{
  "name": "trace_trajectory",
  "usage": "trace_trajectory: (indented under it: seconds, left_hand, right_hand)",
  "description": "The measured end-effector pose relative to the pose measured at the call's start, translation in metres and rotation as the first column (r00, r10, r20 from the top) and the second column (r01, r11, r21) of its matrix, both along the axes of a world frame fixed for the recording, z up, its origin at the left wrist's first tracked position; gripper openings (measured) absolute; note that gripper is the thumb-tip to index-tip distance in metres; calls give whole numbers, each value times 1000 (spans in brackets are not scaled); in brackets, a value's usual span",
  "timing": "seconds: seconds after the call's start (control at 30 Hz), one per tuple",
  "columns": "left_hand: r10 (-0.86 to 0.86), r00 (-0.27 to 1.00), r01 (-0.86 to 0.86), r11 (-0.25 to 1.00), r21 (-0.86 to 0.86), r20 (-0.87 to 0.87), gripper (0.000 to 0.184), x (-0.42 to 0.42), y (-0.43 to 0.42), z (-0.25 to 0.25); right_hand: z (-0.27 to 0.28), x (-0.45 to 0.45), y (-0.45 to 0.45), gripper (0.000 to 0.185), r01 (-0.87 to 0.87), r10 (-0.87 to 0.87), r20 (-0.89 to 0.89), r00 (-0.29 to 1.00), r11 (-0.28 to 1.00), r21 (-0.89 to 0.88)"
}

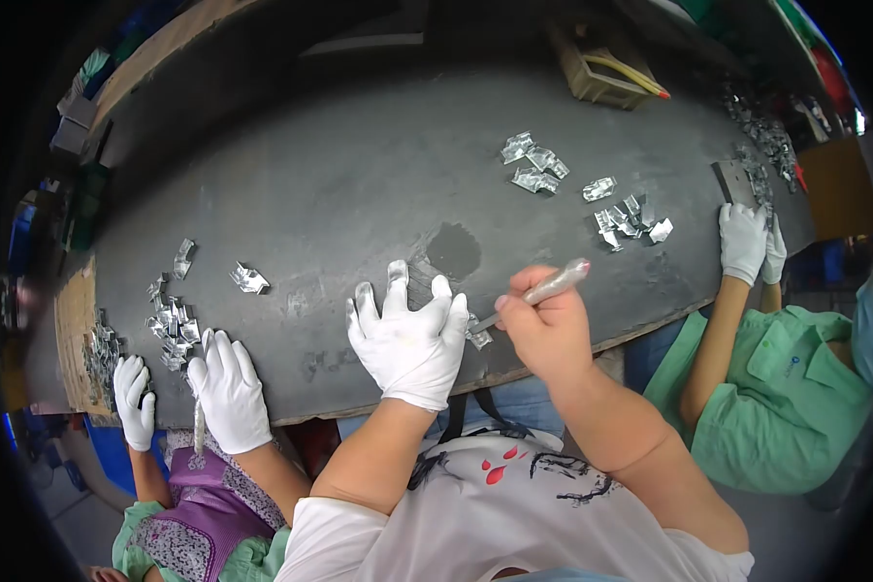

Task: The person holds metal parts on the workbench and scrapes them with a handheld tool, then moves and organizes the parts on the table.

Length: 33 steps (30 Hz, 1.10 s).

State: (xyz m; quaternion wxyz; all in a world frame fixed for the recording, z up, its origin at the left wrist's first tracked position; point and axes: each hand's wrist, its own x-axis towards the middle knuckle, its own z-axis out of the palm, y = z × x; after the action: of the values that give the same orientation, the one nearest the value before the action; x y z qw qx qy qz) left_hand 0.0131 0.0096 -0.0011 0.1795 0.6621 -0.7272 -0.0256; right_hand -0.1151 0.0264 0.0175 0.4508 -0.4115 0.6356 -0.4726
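Nearest the camera, at the bottom centre, is the person's white short-sleeved shirt with red petal-shaped marks (514, 509), facing a scuffed, dark grey worktable (310, 194). At the left of the frame, a co-worker's two white-gloved hands (228, 388) are at the table edge, near a loose cluster of shiny, bent silver metal pieces (175, 325). At the centre, the person's white-gloved left hand (407, 339) lies with its fingers spread, the thumb beside one small, bent silver metal piece (481, 338); whether it presses on that piece cannot be told. Just to the right, the bare right hand (553, 315) is closed around a slim grey metal tool with a glossy, film-wrapped handle (565, 279), its tip at the piece between the two hands. This single piece appears partway through handling. Similar silver pieces (630, 218) lie grouped toward the upper right, below a beige open box (597, 85); which are done and which are left cannot be told. Farthest right are another co-worker's white-gloved hands (743, 242).
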Motion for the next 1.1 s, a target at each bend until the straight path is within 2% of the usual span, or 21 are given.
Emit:
trace_trajectory:
  seconds: [0.03, 0.07, 0.1, 0.17, 0.2, 0.27, 0.3, 0.33, 0.37, 0.43, 0.47, 0.5, 0.53, 0.57, 0.6, 0.7, 0.83, 0.87, 0.9, 0.97, 1.1]
  left_hand:
    - [-5, 1000, 5, 1000, 1, -1, 21, 0, 0, -1]
    - [-8, 1000, 8, 1000, 1, -2, 21, 1, -1, -2]
    - [-11, 1000, 11, 1000, 1, -2, 21, 1, -1, -3]
    - [-13, 1000, 13, 1000, 2, 6, 21, 1, -2, -5]
    - [-15, 1000, 15, 1000, 0, 9, 22, 1, -2, -5]
    - [-13, 1000, 13, 1000, -1, 5, 22, 1, -1, -3]
    - [-11, 1000, 11, 1000, -3, 1, 22, 1, -1, -3]
    - [-9, 1000, 9, 1000, -6, 3, 22, 1, -1, -2]
    - [-8, 1000, 8, 1000, -6, 6, 22, 1, 0, -2]
    - [0, 1000, 0, 1000, 14, 12, 24, 0, 0, -3]
    - [5, 1000, -6, 999, 38, 16, 26, 0, 1, -4]
    - [10, 1000, -11, 998, 59, 18, 28, 0, 1, -5]
    - [8, 1000, -9, 998, 64, 17, 28, -1, 1, -4]
    - [7, 1000, -9, 998, 69, 17, 28, -1, 1, -4]
    - [6, 1000, -7, 997, 73, 19, 29, 0, 1, -3]
    - [10, 1000, -12, 996, 89, 20, 29, 0, 1, -1]
    - [13, 1000, -16, 994, 106, 25, 29, -1, 1, -2]
    - [15, 1000, -17, 994, 109, 22, 29, 0, 1, -2]
    - [16, 1000, -18, 993, 114, 19, 29, 0, 1, -2]
    - [14, 1000, -16, 992, 122, 15, 29, -1, 1, -2]
    - [10, 1000, -13, 993, 116, 23, 29, -1, 0, -4]
  right_hand:
    - [4, 0, -3, 15, 39, -44, 55, 998, 996, 76]
    - [13, 4, 4, 15, -13, 15, -71, 997, 1000, 21]
    - [12, 6, 6, 14, -106, 68, -235, 970, 983, -153]
    - [9, 8, 9, 13, -350, 71, -549, 833, 837, -422]
    - [6, 9, 10, 10, -345, 66, -556, 829, 842, -414]
    - [-3, 4, 8, 11, 12, -30, -134, 991, 991, -136]
    - [-3, 3, 4, 12, 140, -144, 68, 987, 988, 64]
    - [3, 0, -5, 12, 239, -272, 238, 932, 958, 160]
    - [1, 0, 0, 12, 120, -117, 37, 992, 987, -107]
    - [-1, 2, 8, 15, -279, 36, -447, 894, 825, -492]
    - [-1, 0, 10, 20, -436, 107, -592, 799, 780, -448]
    - [4, 0, 4, 21, -198, 89, -328, 940, 929, -313]
    - [8, -2, -6, 23, 8, -13, -53, 999, 996, -92]
    - [10, -4, -10, 25, 149, -184, 193, 964, 972, 181]
    - [11, -12, -7, 24, 89, -114, 178, 977, 986, 140]
    - [13, -17, 12, 24, 134, -101, 191, 976, 976, -170]
    - [10, -9, 29, 17, 51, 2, 169, 986, 951, -306]
    - [5, -2, 30, 17, 41, -19, 60, 998, 927, -374]
    - [5, -1, 31, 20, -70, 10, -140, 990, 900, -429]
    - [6, 1, 31, 25, -312, 30, -519, 854, 828, -465]
    - [11, 14, 27, 27, -431, 0, -648, 761, 747, -506]
